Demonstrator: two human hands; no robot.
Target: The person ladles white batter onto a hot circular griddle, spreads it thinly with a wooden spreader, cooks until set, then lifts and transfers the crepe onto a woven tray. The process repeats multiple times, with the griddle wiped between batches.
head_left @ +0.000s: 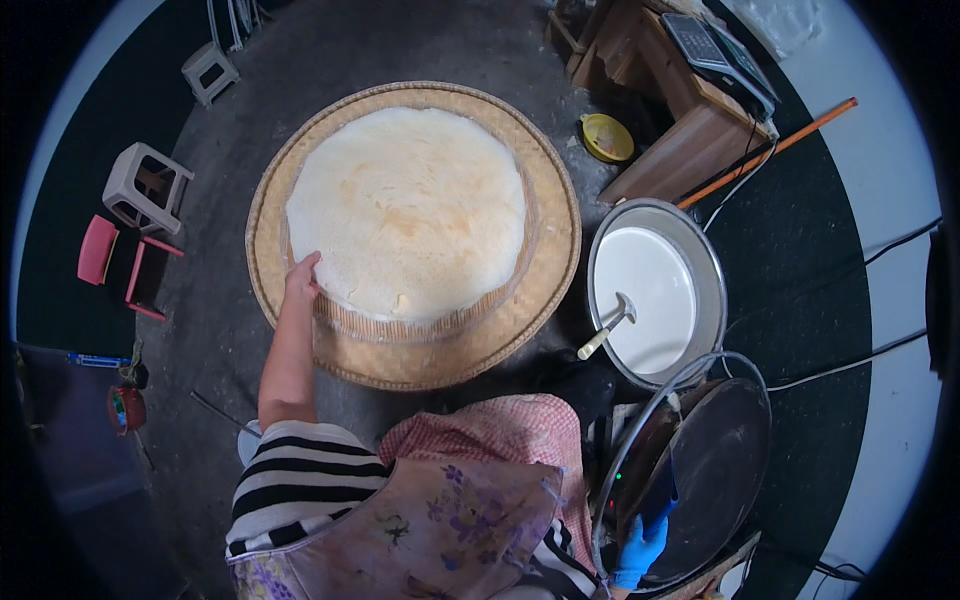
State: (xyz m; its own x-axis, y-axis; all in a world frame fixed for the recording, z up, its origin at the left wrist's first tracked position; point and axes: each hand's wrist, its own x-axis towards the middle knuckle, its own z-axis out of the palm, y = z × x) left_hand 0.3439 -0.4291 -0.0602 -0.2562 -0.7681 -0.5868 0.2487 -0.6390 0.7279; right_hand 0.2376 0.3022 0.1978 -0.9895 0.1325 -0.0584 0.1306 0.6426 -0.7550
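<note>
Left hand (303, 275): is touching edge of round cream-coloured flatbread (410, 210); pinch unclear
Blue-gloved right hand (640, 552): is sitting near round black griddle (725, 460); grip unclear

A small food-making workshop is suggested by a round black griddle (725, 465), a deep silver metal pot (711, 290) part-filled with white liquid (650, 285), and a broad tan woven bamboo tray (548, 260) topped with pale round flatbread (410, 205).

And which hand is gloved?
The right hand: it wears a blue glove, by the dark round griddle. The left hand is bare, at the near-left edge of the pale round pancake.
</note>
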